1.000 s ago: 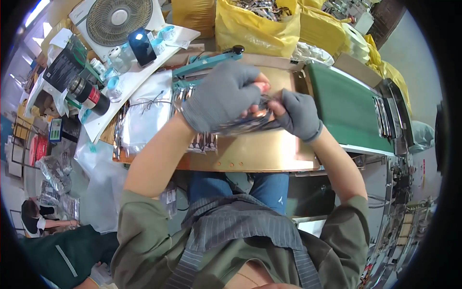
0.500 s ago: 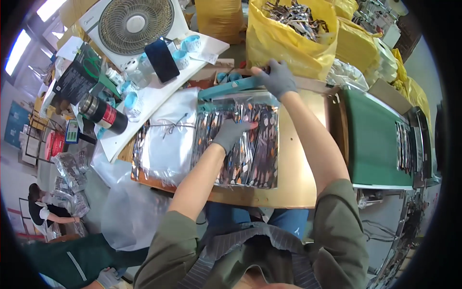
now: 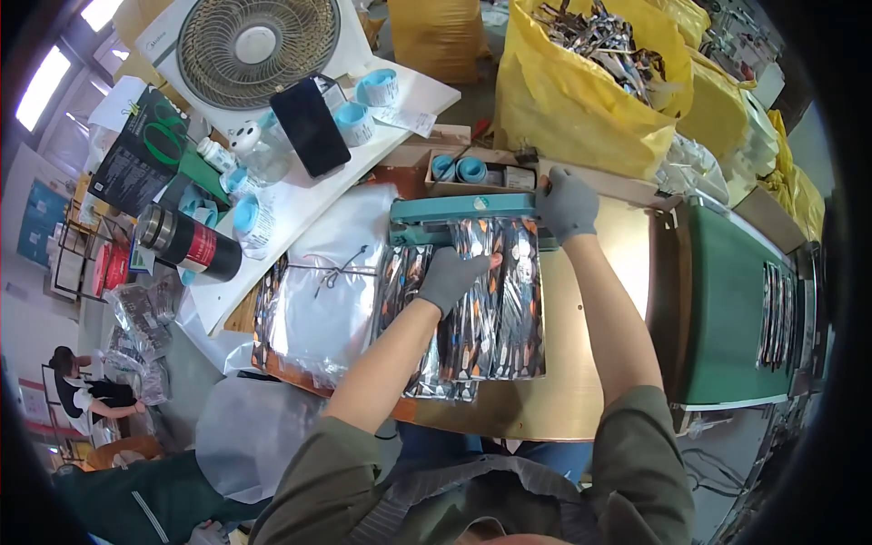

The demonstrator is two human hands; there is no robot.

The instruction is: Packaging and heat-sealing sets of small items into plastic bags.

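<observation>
A teal bar-shaped heat sealer lies across the far side of the workbench, its long arm lowered. My right hand, in a grey glove, is curled around the right end of that arm. Clear plastic packs of dark, colourful-patterned strips lie in front of the sealer, their far edge at its bar. My gloved left hand rests flat on the packs, fingers stretched and the bare thumb tip pointing right. Another such pack shows partly beneath, shifted left and nearer.
Left of the packs lies a tied stack of clear bags. A white table holds a fan, phone and thermos. Behind stand a box of tape rolls and a yellow sack. A green surface is at right.
The sealer's arm has come down from a raised slant, with my right hand lowered on it. The top pack now sits offset to the right of the one beneath.
</observation>
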